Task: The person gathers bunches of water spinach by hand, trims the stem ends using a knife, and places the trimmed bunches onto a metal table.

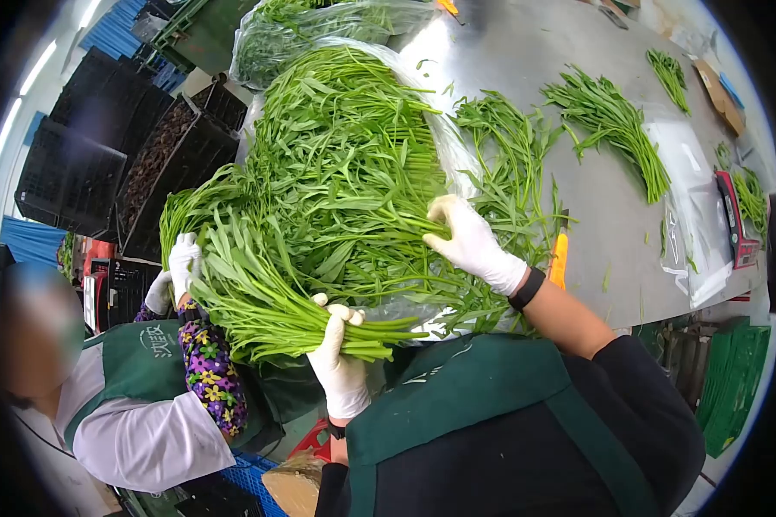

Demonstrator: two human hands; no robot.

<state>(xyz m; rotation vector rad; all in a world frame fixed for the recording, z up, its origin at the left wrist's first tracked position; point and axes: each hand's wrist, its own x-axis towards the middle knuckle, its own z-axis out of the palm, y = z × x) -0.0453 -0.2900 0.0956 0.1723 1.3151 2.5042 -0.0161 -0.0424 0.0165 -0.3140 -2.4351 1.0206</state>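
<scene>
Gloved in white, my left hand is closed around the stems of a bunch of water spinach, its leaves pointing left. My right hand, also gloved, reaches to the right edge of a large pile of water spinach. Its thumb and forefinger are apart in a curve at the stems, with nothing plainly gripped. The pile lies on a clear plastic bag. An orange-handled knife rests on the metal table, right of my right wrist.
At left, a co-worker's gloved hands hold greens beside the pile. Smaller bunches lie on the table toward the right, near plastic bags and a red scale. Black crates stand at the far left.
</scene>
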